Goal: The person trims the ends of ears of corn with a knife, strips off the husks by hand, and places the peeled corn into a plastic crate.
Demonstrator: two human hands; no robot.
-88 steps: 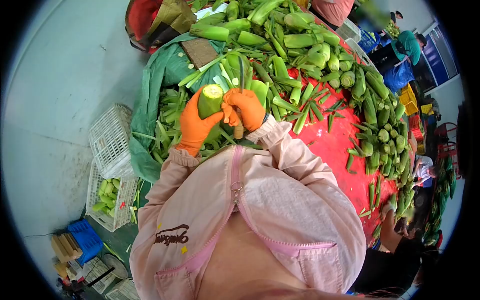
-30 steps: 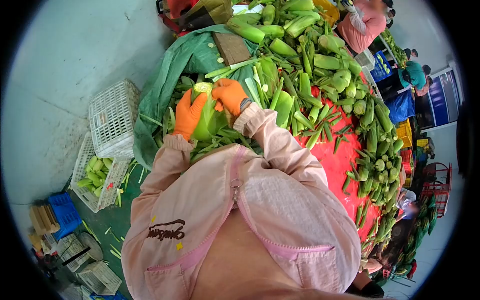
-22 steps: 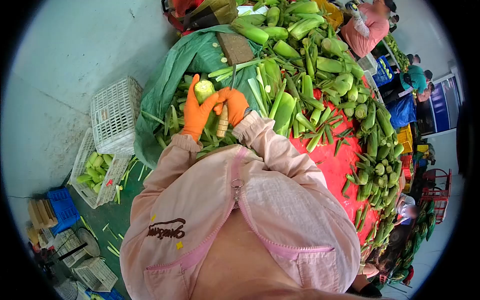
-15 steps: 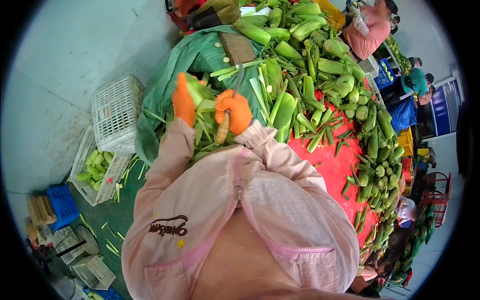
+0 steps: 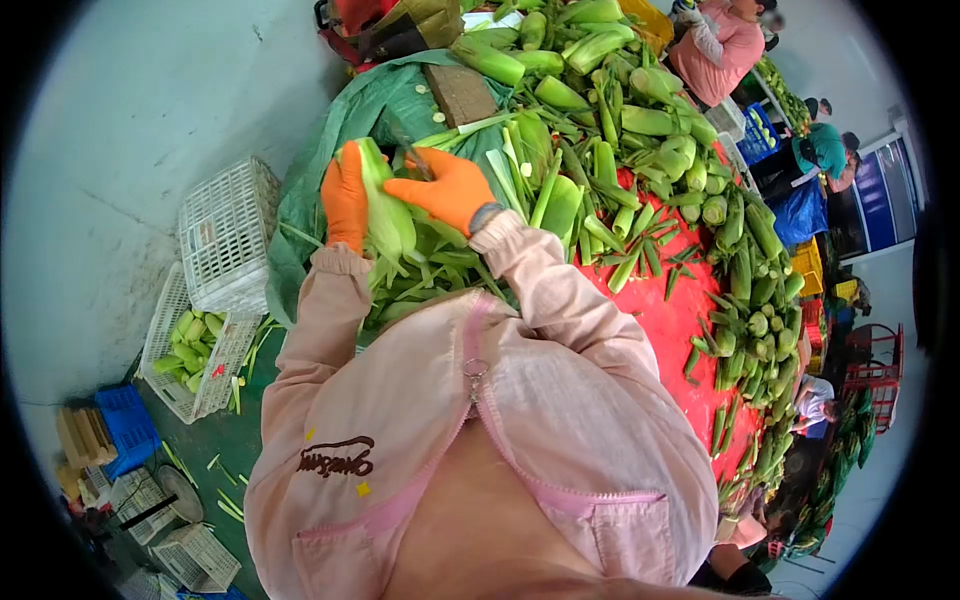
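My left hand (image 5: 345, 200), in an orange glove, is closed round the left side of a pale green ear of corn (image 5: 390, 220) in its husk. The ear stands roughly upright before my chest. My right hand (image 5: 445, 188), also orange-gloved, reaches to the ear's right side with thumb and fingers pointing left. It grips a knife (image 5: 420, 163); only a short dark part shows by the fingers, and the handle is hidden. Loose green husk leaves (image 5: 440, 272) lie beneath both hands on green sheeting (image 5: 312, 165).
Corn ears (image 5: 650, 120) are heaped ahead and right on a red surface (image 5: 655, 345). A wooden block (image 5: 460, 93) lies on the sheeting. At left stand a white crate (image 5: 230, 235) and another basket (image 5: 215, 385) holding pale ears. Several people work at upper right.
The ear has come up into clear view in my left hand. My right hand has turned and moved slightly up and left to the ear; the knife's wooden handle no longer shows.
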